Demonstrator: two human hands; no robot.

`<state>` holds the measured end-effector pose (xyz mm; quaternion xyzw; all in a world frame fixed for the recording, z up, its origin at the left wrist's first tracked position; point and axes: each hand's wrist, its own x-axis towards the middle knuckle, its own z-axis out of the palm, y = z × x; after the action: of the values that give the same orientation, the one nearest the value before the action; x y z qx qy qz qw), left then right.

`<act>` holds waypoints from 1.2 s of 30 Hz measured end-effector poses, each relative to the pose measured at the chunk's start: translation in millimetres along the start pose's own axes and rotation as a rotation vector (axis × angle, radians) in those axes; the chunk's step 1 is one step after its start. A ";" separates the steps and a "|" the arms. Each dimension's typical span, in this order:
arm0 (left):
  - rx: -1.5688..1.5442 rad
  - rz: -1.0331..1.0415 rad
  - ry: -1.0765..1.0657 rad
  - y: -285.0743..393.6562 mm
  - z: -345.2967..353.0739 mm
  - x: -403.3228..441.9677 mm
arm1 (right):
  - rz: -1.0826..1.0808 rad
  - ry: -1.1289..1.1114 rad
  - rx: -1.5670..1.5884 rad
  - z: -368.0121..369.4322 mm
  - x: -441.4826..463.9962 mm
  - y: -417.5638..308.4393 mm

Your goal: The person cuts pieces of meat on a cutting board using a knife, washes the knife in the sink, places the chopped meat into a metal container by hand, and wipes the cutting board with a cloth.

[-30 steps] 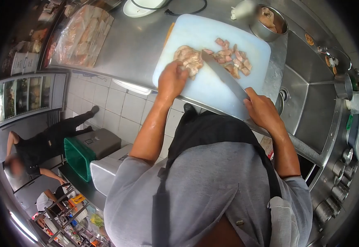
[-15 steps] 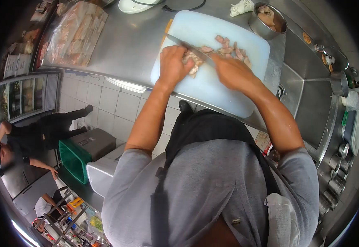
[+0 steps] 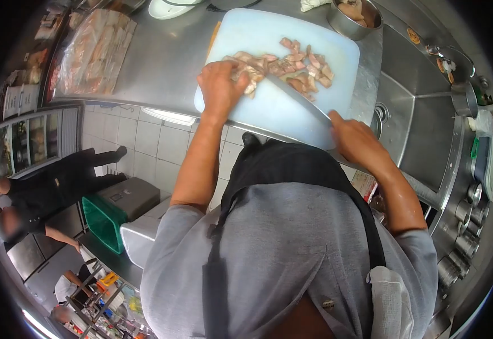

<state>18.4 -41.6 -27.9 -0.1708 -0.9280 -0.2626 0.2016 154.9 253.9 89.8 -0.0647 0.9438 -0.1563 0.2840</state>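
A white cutting board (image 3: pixel 263 121) lies on the steel counter with raw meat on it. My left hand (image 3: pixel 218 90) is closed, its fingers curled on the uncut part of the meat (image 3: pixel 250 70) at the board's left side. A long kitchen knife (image 3: pixel 298 97) is gripped by its handle in my right hand (image 3: pixel 359 138), near the board's front right corner. The blade slants across the board, its tip close to the meat beside my left fingers. Several cut meat pieces (image 3: pixel 313 66) lie spread beyond the blade, toward the right.
A metal pot (image 3: pixel 376 21) with pale meat stands behind the board's right corner. To the right is a steel sink (image 3: pixel 396 127). A plastic-wrapped stack (image 3: pixel 97 51) sits at the counter's left. Another person (image 3: pixel 60 181) stands left, beyond a green bin (image 3: pixel 101 223).
My right hand has drawn the knife back toward me and to the right, uncovering more cut pieces. My left hand stays on the meat. The whole view has shifted slightly.
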 end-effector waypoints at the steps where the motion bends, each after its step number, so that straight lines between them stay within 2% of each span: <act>1: -0.023 0.005 0.001 0.4 -1.0 0.1 | 0.012 0.000 0.009 -7.0 -11.6 0.6; 4: -0.184 0.043 0.103 -11.7 -4.8 -4.1 | -0.017 0.120 0.072 -13.0 -15.0 -1.8; 11: -0.065 0.211 0.094 -14.7 -3.5 -4.3 | -0.246 0.241 0.098 -11.1 55.9 -43.7; 17: -0.100 0.176 0.073 -19.1 5.1 -6.0 | -0.251 0.141 0.079 -5.3 117.5 -66.9; 20: -0.121 0.215 0.036 -24.9 7.9 -6.7 | -0.264 0.186 0.076 -7.2 142.4 -90.9; 23: -0.067 0.217 0.055 -16.7 3.2 -6.4 | -0.250 0.158 0.058 -8.3 123.6 -86.9; 26: -0.052 0.198 0.048 -20.2 -1.6 -6.9 | -0.105 0.047 0.076 3.6 64.3 -48.9; 29: -0.045 0.260 -0.031 -27.3 -7.9 3.4 | -0.033 0.032 0.054 19.2 -3.7 2.4; 31: -0.005 0.300 -0.155 -27.9 -15.5 19.0 | -0.037 0.114 0.127 17.8 -36.1 25.8; 34: -0.112 0.597 -0.293 -9.9 -15.4 64.6 | 0.055 0.153 0.221 7.0 -58.5 31.2; 36: -0.104 0.574 -0.563 -2.9 -15.9 77.0 | 0.063 0.229 0.263 6.3 -62.5 32.8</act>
<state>-44.5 -36.6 19.0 -0.4981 -0.8471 -0.1852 -0.0040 209.3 296.4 106.2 0.0206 0.9430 -0.2756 0.1853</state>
